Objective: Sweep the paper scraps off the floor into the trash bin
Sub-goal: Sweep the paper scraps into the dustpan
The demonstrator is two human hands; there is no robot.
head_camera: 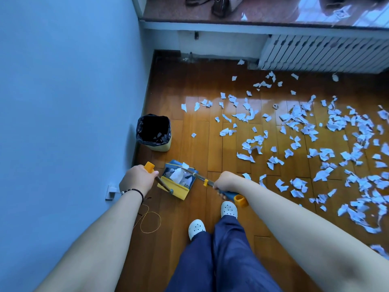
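- My left hand (137,179) is curled round the dustpan handle (162,183), just below its yellow end cap (149,166).
- My right hand (226,183) grips the broom handle (207,182) at its blue sleeve, with the yellow cap (241,200) sticking out behind my wrist.
- The dustpan (177,181), yellow and blue, sits on the floor (200,144) between my hands, just ahead of my feet.
- The broom head (187,166) lies across the pan's far edge; a white wad of paper (175,173) and a few scraps lie in the pan.
- The bin (153,132), cream with a black liner, stands against the blue wall (69,91), near the pan and beyond it. A few scraps show inside it.
- Most scraps (328,140) are still spread over the wooden floor to my right, thickest toward the right edge, thinning toward the radiator (324,53).
- One small scrap (193,135) lies alone between the bin and the main scatter.
- A dark bead bracelet (134,191) circles my left wrist.
- A thin wire (150,221) loops on the floor by the wall, near a white socket (111,191).
- I am wearing white clogs (196,227) and blue trousers (221,260).
- A stone sill (210,14) runs above the radiator, with a bag (227,4) on it.
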